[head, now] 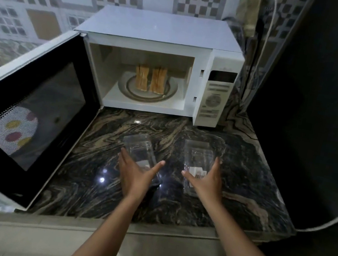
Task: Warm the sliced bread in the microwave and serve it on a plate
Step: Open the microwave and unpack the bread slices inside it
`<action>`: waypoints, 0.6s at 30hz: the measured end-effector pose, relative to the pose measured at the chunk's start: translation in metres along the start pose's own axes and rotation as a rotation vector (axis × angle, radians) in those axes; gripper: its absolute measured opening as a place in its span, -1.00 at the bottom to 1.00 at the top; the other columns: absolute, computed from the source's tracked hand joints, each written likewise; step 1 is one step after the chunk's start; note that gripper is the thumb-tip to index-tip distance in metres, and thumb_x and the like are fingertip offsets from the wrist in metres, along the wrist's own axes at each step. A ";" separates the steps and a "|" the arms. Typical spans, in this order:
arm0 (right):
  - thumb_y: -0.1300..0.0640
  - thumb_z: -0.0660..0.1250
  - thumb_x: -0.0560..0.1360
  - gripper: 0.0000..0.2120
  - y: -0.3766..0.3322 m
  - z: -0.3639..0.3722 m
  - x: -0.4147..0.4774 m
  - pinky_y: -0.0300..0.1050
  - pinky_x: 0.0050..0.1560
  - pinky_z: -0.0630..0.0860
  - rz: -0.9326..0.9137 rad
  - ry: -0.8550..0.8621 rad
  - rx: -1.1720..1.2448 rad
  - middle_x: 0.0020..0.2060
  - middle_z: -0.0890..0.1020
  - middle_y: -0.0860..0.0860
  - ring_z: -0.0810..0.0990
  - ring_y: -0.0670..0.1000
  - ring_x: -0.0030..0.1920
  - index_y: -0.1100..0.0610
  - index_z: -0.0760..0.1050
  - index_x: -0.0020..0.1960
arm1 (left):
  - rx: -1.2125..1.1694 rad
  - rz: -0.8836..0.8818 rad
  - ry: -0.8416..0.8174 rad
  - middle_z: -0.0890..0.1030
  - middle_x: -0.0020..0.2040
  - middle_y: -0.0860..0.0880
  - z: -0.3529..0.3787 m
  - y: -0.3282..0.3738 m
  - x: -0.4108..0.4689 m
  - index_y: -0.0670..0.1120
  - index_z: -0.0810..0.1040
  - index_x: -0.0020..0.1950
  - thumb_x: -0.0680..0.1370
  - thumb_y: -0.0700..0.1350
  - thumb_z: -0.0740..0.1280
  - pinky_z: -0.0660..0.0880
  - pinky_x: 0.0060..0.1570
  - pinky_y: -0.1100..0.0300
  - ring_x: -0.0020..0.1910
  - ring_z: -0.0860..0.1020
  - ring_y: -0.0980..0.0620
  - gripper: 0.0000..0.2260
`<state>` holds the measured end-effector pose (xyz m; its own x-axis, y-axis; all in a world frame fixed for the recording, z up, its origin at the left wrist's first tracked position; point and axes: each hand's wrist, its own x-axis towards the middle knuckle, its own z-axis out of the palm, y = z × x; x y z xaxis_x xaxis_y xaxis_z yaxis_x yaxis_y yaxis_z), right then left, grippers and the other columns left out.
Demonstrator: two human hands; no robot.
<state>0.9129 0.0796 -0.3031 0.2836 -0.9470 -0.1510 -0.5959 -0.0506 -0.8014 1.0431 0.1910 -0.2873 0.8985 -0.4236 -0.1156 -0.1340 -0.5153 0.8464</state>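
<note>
So left hand [135, 172] and right hand [205, 180] are spread over the clear box [198, 153]; bread [149, 79] on plate [146, 99] in open microwave [165, 28].

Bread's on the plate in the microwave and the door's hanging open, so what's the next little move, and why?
Probably move the left hand to the open door and swing it shut. The bread sits on the plate inside the microwave, and both that hand and the right hand are open, holding nothing. Whether the bread is warm yet cannot be told.
</note>
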 end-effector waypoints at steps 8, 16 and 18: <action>-0.02 0.56 0.26 -0.18 0.004 -0.007 0.001 -0.11 0.13 0.41 -0.003 0.019 -0.038 0.29 0.44 0.10 0.44 0.12 0.25 0.16 0.27 0.39 | -0.111 0.014 0.062 0.48 0.31 -0.07 0.005 -0.013 0.013 0.00 0.28 0.40 0.24 0.12 0.54 0.49 0.15 -0.13 0.23 0.50 -0.12 -0.19; -0.01 0.56 0.25 -0.24 -0.040 -0.033 -0.008 -0.13 0.09 0.43 -0.236 0.154 0.038 0.24 0.48 0.12 0.47 0.12 0.22 0.18 0.35 0.34 | -0.319 0.182 0.065 0.52 0.22 -0.05 -0.021 0.024 0.010 -0.02 0.36 0.33 0.29 -0.08 0.56 0.49 0.05 0.21 0.16 0.52 -0.01 -0.33; -0.01 0.57 0.24 -0.23 -0.063 -0.042 -0.008 -0.07 0.14 0.47 -0.337 0.210 0.084 0.24 0.48 0.11 0.47 0.11 0.22 0.16 0.35 0.35 | -0.308 0.288 0.114 0.50 0.25 -0.03 -0.036 0.048 0.015 -0.02 0.36 0.34 0.29 -0.03 0.56 0.47 0.16 0.14 0.21 0.48 0.02 -0.32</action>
<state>0.9165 0.0771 -0.2265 0.2879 -0.9264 0.2425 -0.4303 -0.3514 -0.8315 1.0655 0.1863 -0.2301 0.8854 -0.4237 0.1910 -0.2702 -0.1349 0.9533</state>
